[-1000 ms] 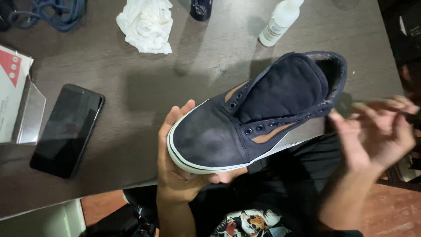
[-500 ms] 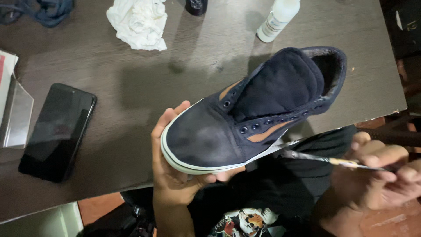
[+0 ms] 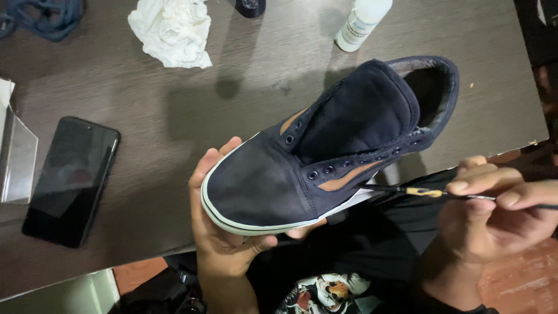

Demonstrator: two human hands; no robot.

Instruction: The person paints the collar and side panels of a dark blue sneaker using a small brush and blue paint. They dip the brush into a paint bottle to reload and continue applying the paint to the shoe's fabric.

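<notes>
We see a dark wooden table (image 3: 174,116) filling most of the view, serving as a work surface with supplies pushed back out of the way. Above its near edge the left hand (image 3: 224,232) holds a navy shoe (image 3: 325,151) from below, palm under the toe and fingers wrapped around the white sole edge, closed on it. We judge the shoe is lifted and tilted this way so that its side panel, with the tan stripe and row of eyelets, faces the other hand. The laces are out and the tongue stands up, which leaves the eyelets bare.

On the left of the table lies a black phone (image 3: 70,180), flat and face up, well apart from the shoe, with the corner of a clear-fronted box (image 3: 14,157) just beside it at the edge. A crumpled white cloth (image 3: 171,32) sits at the far side, near a white bottle (image 3: 363,23), both within reach but clear of the work. A blue cord (image 3: 40,17) lies bunched in the far left corner.

The right hand (image 3: 494,215) pinches a thin brush (image 3: 430,192) between thumb and fingers, closed on it, held nearly level. Its dark tip points at the shoe's side by the sole; we cannot tell whether it touches.
</notes>
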